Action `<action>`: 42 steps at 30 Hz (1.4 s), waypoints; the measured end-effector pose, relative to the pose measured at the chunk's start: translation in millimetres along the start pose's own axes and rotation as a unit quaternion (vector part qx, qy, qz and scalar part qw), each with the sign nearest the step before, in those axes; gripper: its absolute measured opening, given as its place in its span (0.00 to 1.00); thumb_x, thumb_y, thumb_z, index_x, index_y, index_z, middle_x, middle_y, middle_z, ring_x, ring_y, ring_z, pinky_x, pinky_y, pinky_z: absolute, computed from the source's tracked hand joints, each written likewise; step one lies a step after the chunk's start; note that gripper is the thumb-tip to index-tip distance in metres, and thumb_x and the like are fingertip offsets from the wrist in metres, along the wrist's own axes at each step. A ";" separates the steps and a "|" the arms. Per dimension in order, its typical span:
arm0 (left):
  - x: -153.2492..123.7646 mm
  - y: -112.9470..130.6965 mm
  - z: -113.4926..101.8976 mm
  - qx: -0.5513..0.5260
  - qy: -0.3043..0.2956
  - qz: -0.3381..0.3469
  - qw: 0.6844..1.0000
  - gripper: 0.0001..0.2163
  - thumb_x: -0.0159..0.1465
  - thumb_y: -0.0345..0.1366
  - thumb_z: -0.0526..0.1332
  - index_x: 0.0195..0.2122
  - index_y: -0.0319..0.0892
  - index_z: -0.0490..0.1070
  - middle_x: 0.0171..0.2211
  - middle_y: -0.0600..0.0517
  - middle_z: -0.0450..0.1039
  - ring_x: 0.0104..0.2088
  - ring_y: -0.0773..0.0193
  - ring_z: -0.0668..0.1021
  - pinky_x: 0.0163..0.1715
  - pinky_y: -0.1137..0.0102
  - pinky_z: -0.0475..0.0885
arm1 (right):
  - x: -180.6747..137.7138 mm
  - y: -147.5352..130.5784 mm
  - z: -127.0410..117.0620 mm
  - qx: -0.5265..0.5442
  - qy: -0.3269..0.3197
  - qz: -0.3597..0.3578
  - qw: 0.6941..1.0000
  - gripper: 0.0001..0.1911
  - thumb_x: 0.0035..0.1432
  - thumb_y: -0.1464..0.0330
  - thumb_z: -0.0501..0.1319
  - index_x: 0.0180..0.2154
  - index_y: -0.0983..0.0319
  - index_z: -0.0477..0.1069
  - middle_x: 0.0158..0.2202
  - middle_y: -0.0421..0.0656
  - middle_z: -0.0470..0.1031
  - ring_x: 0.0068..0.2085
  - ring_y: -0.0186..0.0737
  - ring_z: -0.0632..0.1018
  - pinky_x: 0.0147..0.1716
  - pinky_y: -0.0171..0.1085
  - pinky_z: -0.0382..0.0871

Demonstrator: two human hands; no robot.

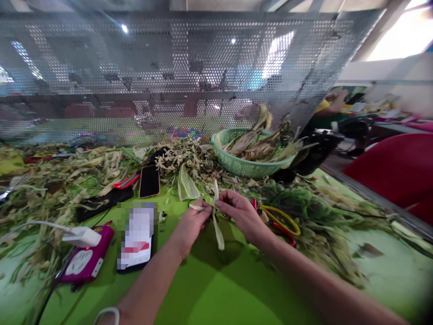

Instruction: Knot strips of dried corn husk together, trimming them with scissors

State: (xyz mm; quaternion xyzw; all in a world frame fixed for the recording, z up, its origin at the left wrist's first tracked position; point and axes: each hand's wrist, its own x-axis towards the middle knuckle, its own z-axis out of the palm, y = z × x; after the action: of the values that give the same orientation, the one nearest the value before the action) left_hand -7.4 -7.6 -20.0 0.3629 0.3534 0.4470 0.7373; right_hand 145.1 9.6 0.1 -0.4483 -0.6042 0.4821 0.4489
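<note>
Over the green table point(209, 289), both my hands meet at a pale strip of corn husk point(219, 232) that hangs between them. My right hand point(238, 212) pinches the strip near its upper part with thumb and forefinger. My left hand point(194, 225) is closed, its fingertips holding a thin pale husk piece point(196, 207) that sticks out to the left. A wider green husk leaf point(187, 184) lies just beyond my left hand. Yellow-and-red-handled scissors point(280, 221) rest right of my right hand, partly hidden by it.
A green basket point(243, 167) with dried husks stands at the back. A dark phone point(149, 181), a lit phone point(137, 239), a red cutter point(126, 180) and a purple power strip point(88, 257) lie left. Husk scraps point(318, 225) cover both sides; a perforated metal screen point(152, 67) rises behind.
</note>
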 end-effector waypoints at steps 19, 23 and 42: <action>0.4 3.4 0.1 0.065 0.020 0.005 0.998 0.14 0.55 0.45 0.65 0.30 0.41 0.65 0.24 0.57 0.65 0.27 0.70 0.68 0.30 0.74 0.62 | 0.3 -3.1 -3.8 0.002 -0.001 -0.029 1.000 0.10 0.55 0.62 0.62 0.36 0.61 0.69 0.28 0.38 0.67 0.30 0.34 0.67 0.29 0.34 0.62; 1.5 -1.6 -3.2 0.099 0.003 0.018 0.995 0.15 0.57 0.48 0.63 0.29 0.42 0.64 0.22 0.58 0.61 0.22 0.71 0.62 0.24 0.74 0.55 | 1.5 -6.1 -4.7 -0.006 0.005 -0.026 1.000 0.10 0.53 0.62 0.63 0.36 0.60 0.69 0.30 0.40 0.69 0.32 0.36 0.69 0.31 0.35 0.64; -2.3 0.6 -1.1 0.176 -0.029 0.068 0.982 0.10 0.58 0.42 0.63 0.37 0.42 0.70 0.28 0.55 0.65 0.27 0.69 0.64 0.29 0.73 0.59 | 6.0 -0.5 -7.9 0.030 -0.039 0.013 0.999 0.13 0.48 0.60 0.67 0.29 0.63 0.70 0.26 0.38 0.67 0.29 0.34 0.67 0.31 0.34 0.61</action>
State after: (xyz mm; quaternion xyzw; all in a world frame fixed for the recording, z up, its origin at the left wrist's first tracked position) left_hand -9.4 -9.3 -19.6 0.5228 0.3795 0.4159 0.6401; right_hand 151.6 16.8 2.2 -0.4236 -0.6007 0.5226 0.4319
